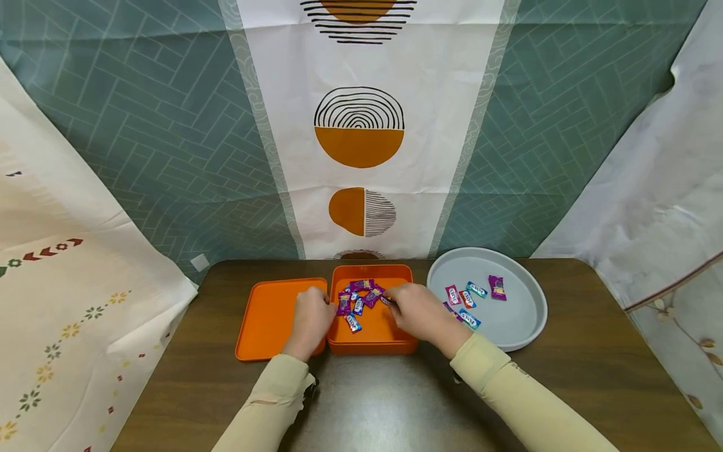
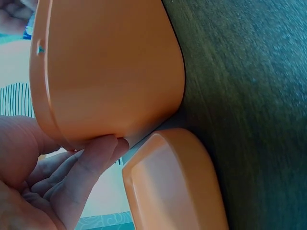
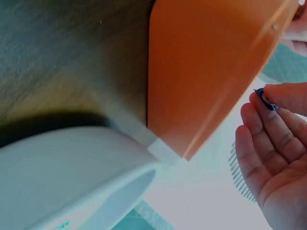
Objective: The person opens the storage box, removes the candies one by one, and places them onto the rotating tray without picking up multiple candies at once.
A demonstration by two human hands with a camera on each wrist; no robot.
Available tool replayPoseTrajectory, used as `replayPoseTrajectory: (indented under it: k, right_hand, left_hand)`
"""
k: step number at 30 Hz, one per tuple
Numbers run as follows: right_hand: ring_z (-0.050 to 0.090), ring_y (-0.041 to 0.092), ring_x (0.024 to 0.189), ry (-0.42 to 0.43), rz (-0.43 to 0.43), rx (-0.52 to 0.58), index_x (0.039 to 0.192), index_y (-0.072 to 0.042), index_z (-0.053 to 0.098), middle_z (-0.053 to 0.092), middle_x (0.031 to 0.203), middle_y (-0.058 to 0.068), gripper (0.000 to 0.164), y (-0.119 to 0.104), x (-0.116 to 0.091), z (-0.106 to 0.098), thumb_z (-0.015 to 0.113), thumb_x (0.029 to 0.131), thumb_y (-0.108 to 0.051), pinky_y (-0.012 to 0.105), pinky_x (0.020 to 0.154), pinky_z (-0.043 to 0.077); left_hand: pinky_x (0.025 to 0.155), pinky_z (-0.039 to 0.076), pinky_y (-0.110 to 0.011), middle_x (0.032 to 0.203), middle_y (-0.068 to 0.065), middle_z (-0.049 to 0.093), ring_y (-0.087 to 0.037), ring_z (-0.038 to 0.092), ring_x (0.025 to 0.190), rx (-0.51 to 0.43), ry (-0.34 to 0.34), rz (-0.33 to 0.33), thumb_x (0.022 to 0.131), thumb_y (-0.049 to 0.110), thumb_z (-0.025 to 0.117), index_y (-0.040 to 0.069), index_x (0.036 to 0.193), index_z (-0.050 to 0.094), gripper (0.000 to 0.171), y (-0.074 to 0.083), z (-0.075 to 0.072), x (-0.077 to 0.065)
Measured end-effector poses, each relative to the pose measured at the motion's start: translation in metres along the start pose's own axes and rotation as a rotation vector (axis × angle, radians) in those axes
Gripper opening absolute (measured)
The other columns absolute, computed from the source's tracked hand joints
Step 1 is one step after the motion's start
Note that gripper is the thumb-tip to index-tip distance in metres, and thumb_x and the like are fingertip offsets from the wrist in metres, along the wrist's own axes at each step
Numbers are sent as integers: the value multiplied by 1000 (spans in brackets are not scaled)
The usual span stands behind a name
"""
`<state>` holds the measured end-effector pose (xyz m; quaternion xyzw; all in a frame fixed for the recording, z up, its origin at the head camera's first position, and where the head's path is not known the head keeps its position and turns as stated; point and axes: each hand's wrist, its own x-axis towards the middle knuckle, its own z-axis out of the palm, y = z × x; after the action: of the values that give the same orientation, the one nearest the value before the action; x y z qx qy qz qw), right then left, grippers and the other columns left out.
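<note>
In the head view an orange box (image 1: 373, 348) holds several wrapped candies (image 1: 358, 306), mostly purple, some blue and white. My left hand (image 1: 313, 316) grips the box's left wall; in the left wrist view its fingers (image 2: 91, 165) lie against the outside of that wall, and the thumb is partly hidden by the rim. Over the right part of the box, my right hand (image 1: 420, 312) pinches a small candy (image 3: 265, 99) in a dark blue wrapper between thumb and forefinger. The other fingers of that hand are loosely bent.
A shallow orange lid (image 1: 277, 320) lies left of the box, close against it. To the right stands a round grey tray (image 1: 522, 320) with several candies in red, blue and purple wrappers. All are on a dark wooden table (image 1: 361, 402), with patterned cloth behind.
</note>
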<state>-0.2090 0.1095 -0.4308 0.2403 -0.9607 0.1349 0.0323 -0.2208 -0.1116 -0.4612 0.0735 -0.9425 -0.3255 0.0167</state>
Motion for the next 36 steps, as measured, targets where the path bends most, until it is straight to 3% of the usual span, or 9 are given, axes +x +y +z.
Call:
replayPoseTrajectory:
  k: [4, 12, 20, 30, 36]
  right_hand:
    - [55, 8, 69, 72, 15, 85, 98, -15, 70, 67, 84, -5, 16, 5, -4, -11, 68, 84, -23, 24, 72, 54]
    - [61, 10, 77, 158, 29, 177, 98, -14, 73, 69, 90, -2, 15, 15, -10, -23, 69, 84, -17, 26, 74, 57]
    - [62, 12, 78, 168, 131, 239, 105, -14, 72, 71, 96, 0, 21, 25, -12, -35, 68, 85, -18, 27, 71, 57]
    - [68, 15, 79, 236, 194, 284, 104, -12, 72, 72, 92, 3, 20, 45, -26, -53, 67, 86, -20, 34, 73, 58]
    - [62, 11, 64, 300, 198, 248, 98, -15, 73, 71, 85, 0, 15, 67, -39, -60, 68, 85, -20, 29, 61, 56]
  left_hand:
    - [37, 41, -18, 53, -4, 59, -16, 49, 41, 3, -6, -10, 81, 15, 71, 8, 59, 64, 24, 0, 0, 0]
    - [43, 48, -19, 64, -6, 66, -14, 54, 45, 17, -3, -19, 80, 16, 73, 6, 67, 69, 16, 0, -1, 0]
    - [45, 51, -21, 64, -6, 66, -13, 55, 46, 27, -4, -11, 80, 15, 72, 6, 67, 69, 16, 1, -2, 0]
    - [42, 48, -18, 60, -5, 64, -13, 53, 44, 26, 2, 9, 81, 15, 71, 5, 68, 70, 16, 1, -1, -1]
    - [46, 52, -22, 65, -7, 67, -12, 56, 46, 24, -11, -1, 82, 15, 70, 3, 74, 72, 14, 2, -2, -1]
